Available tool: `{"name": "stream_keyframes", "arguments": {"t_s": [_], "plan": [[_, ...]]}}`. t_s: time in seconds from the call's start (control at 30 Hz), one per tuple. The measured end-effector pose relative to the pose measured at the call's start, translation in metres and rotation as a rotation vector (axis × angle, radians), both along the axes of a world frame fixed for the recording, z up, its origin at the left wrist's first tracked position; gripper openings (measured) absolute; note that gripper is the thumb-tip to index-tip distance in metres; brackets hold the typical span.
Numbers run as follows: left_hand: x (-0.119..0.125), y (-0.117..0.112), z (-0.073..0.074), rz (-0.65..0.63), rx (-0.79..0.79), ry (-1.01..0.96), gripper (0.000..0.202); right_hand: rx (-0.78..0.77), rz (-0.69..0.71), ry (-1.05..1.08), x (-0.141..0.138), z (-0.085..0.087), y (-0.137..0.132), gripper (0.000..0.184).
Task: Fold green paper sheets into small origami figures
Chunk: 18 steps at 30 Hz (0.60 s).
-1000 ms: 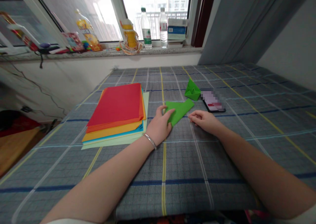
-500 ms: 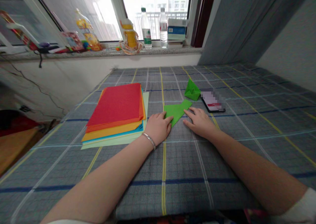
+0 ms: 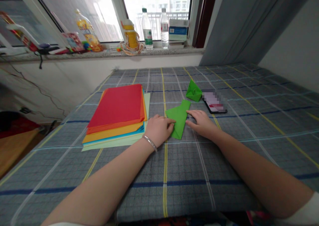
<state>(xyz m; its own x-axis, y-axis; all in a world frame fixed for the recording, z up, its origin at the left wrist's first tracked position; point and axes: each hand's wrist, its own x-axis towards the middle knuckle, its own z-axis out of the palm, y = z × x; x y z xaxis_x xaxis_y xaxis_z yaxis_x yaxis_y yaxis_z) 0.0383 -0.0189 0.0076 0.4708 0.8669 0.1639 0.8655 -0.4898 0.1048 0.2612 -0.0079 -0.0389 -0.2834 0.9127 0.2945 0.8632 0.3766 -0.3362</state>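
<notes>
A folded piece of green paper (image 3: 178, 118) lies flat on the grey checked cloth between my hands. My left hand (image 3: 159, 130), with a silver bracelet at the wrist, rests on the paper's left edge, fingers laid flat on it. My right hand (image 3: 203, 122) lies flat on the cloth at the paper's right edge, fingertips touching it. A second green piece, a finished folded shape (image 3: 193, 91), stands just beyond.
A stack of coloured paper sheets (image 3: 118, 113), red on top, lies to the left. A phone (image 3: 214, 102) lies right of the green shape. On the window sill (image 3: 104, 53) stand bottles (image 3: 147, 29), a box and toys. The cloth's left edge drops to the floor.
The green paper has turned, so its long axis now runs nearer to me. Both hands went from gripping and hovering to lying flat at its edges.
</notes>
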Motion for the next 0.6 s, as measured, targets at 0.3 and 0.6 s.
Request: {"name": "stream_keyframes", "arguments": {"t_s": [0.3, 0.6], "plan": [[0.008, -0.004, -0.009, -0.273, -0.019, -0.108, 0.023, -0.142, 0.059, 0.337, -0.002, 0.007, -0.004, 0.051], [0.013, -0.015, -0.001, -0.548, 0.194, -0.009, 0.024, -0.44, 0.133, 0.724, -0.008, 0.016, -0.007, 0.051]]}}
